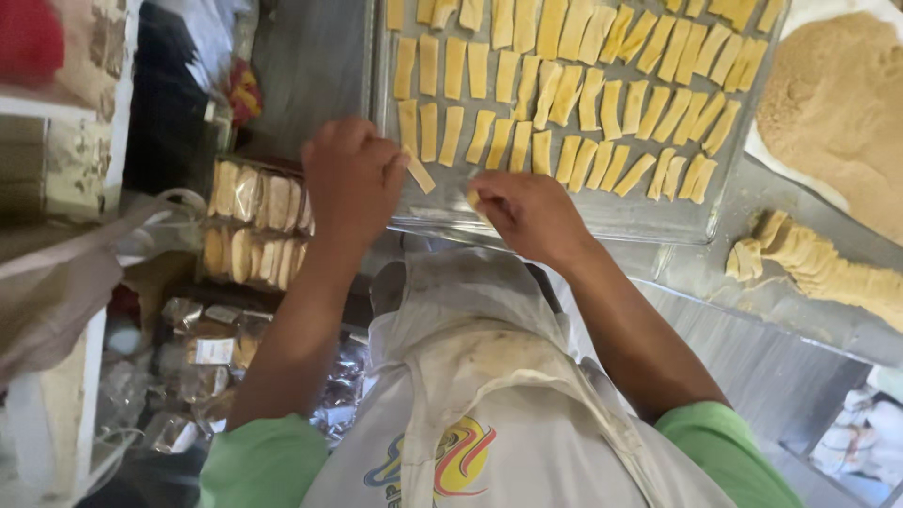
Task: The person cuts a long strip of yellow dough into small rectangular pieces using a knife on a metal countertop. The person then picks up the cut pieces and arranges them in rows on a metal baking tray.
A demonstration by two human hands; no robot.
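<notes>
We see the left hand (353, 179) pinching a pale dough strip (419, 173) at its fingertips, above the metal tray (602, 214); the right hand (529, 214) curls around another piece (473, 199). Beyond the fingers lie rows of strips (583, 94), seemingly soft, light, best lifted by the ends.

Pale yellow dough strips (564, 89) on a grey metal tray (602, 214) (sleeves (724, 442) bright green, apron (499, 414) off-white).

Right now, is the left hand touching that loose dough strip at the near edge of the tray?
Touching. The head view shows the left hand pinching one end of the dough strip between its fingertips, above the metal tray.
</notes>
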